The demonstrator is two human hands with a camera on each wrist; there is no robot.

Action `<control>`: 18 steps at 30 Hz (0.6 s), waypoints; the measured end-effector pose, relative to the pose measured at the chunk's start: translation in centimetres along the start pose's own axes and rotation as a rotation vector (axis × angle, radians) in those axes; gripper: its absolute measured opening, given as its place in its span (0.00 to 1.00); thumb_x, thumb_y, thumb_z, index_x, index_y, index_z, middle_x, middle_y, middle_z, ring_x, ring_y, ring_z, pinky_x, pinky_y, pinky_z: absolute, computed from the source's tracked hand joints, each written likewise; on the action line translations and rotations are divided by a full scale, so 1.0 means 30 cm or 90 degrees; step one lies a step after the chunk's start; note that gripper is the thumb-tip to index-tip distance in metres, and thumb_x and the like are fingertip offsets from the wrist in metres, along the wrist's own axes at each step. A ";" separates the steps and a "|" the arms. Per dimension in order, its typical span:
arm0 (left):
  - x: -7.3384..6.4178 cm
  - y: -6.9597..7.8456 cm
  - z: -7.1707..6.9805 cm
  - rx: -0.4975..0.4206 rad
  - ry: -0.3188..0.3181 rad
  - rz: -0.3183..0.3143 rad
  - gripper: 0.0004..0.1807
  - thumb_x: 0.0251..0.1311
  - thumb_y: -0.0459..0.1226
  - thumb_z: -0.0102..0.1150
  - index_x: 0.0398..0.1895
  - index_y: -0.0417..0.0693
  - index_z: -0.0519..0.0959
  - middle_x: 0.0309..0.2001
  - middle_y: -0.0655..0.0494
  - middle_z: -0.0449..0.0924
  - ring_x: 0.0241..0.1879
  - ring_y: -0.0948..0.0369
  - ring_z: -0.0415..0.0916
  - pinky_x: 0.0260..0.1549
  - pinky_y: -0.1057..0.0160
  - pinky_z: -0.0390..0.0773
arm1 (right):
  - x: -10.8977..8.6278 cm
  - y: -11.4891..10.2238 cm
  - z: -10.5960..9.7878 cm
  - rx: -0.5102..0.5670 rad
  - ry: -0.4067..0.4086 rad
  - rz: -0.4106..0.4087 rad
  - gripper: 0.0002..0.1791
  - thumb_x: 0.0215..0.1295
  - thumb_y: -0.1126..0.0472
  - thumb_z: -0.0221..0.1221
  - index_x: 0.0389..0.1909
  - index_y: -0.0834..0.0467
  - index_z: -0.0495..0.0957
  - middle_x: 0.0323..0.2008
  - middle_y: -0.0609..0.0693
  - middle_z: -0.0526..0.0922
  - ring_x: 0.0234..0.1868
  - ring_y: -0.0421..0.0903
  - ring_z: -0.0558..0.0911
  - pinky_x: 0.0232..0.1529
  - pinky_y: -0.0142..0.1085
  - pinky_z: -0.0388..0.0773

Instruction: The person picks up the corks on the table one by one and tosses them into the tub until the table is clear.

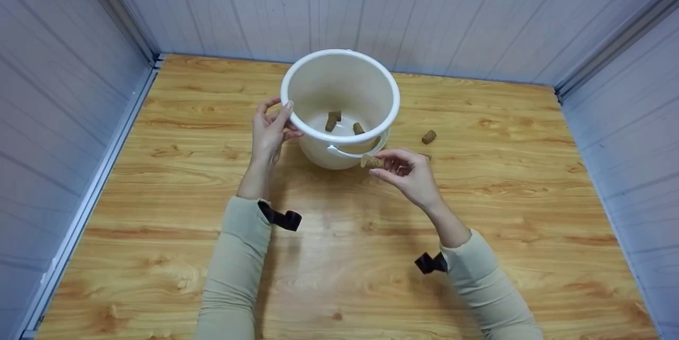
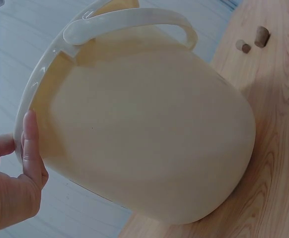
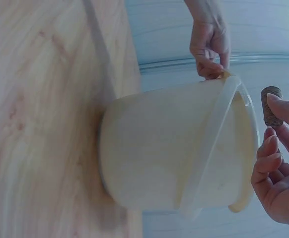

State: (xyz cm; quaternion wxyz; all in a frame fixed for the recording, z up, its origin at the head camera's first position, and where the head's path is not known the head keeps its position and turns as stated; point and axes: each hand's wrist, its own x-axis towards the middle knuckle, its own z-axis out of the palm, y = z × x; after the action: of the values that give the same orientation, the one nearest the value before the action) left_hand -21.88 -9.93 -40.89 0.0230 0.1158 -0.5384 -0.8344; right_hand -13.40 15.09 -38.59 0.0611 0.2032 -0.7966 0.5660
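Note:
A white bucket stands on the wooden floor, its handle hanging down on the near side. Several corks lie at its bottom. On the bucket's left, my left hand grips the rim between thumb and fingers; the left wrist view shows fingers pressed along the rim's outside. Between thumb and fingertips, my right hand pinches a cork, just outside the bucket's near right side. Beyond that hand another cork lies on the floor, and one more is partly hidden behind the fingers.
Pale panelled walls enclose the wood-grain floor at the back, left and right. The bucket stands close to the back wall. Black wrist mounts stick out from both sleeves.

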 end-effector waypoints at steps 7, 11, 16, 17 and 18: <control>0.000 -0.001 -0.002 -0.001 -0.002 0.002 0.19 0.59 0.33 0.53 0.52 0.39 0.62 0.20 0.52 0.73 0.14 0.63 0.70 0.12 0.68 0.79 | 0.043 -0.051 -0.017 0.017 0.019 -0.031 0.11 0.47 0.73 0.64 0.34 0.70 0.78 0.22 0.56 0.74 0.21 0.38 0.69 0.16 0.22 0.66; -0.001 -0.001 -0.002 0.007 -0.001 0.003 0.20 0.59 0.34 0.53 0.52 0.40 0.62 0.21 0.52 0.73 0.15 0.63 0.70 0.12 0.68 0.80 | 0.069 -0.069 -0.024 0.024 0.028 -0.035 0.11 0.48 0.73 0.63 0.34 0.70 0.78 0.22 0.56 0.74 0.21 0.38 0.69 0.15 0.22 0.65; -0.001 -0.002 -0.002 0.003 -0.004 0.008 0.20 0.59 0.33 0.53 0.52 0.39 0.62 0.20 0.52 0.73 0.14 0.63 0.70 0.12 0.68 0.80 | 0.105 -0.083 -0.022 0.020 0.031 -0.037 0.11 0.48 0.72 0.63 0.35 0.71 0.77 0.21 0.54 0.74 0.20 0.38 0.69 0.15 0.22 0.66; -0.002 -0.002 -0.002 0.000 -0.005 0.011 0.20 0.59 0.33 0.53 0.52 0.39 0.62 0.20 0.52 0.73 0.14 0.63 0.70 0.12 0.68 0.80 | 0.113 -0.086 -0.021 0.019 0.031 -0.036 0.11 0.48 0.72 0.63 0.35 0.71 0.77 0.21 0.54 0.74 0.20 0.38 0.69 0.15 0.22 0.66; -0.002 -0.002 -0.002 -0.003 -0.008 0.014 0.19 0.59 0.32 0.53 0.52 0.38 0.61 0.20 0.52 0.73 0.14 0.63 0.70 0.12 0.68 0.80 | 0.120 -0.089 -0.020 0.018 0.031 -0.035 0.11 0.48 0.72 0.64 0.35 0.71 0.77 0.21 0.53 0.73 0.20 0.38 0.69 0.15 0.22 0.66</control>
State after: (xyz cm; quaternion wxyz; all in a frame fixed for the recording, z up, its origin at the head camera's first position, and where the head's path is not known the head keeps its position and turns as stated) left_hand -21.81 -9.94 -40.97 0.0292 0.1049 -0.5378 -0.8360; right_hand -15.72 13.98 -34.86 0.0929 0.2124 -0.7808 0.5802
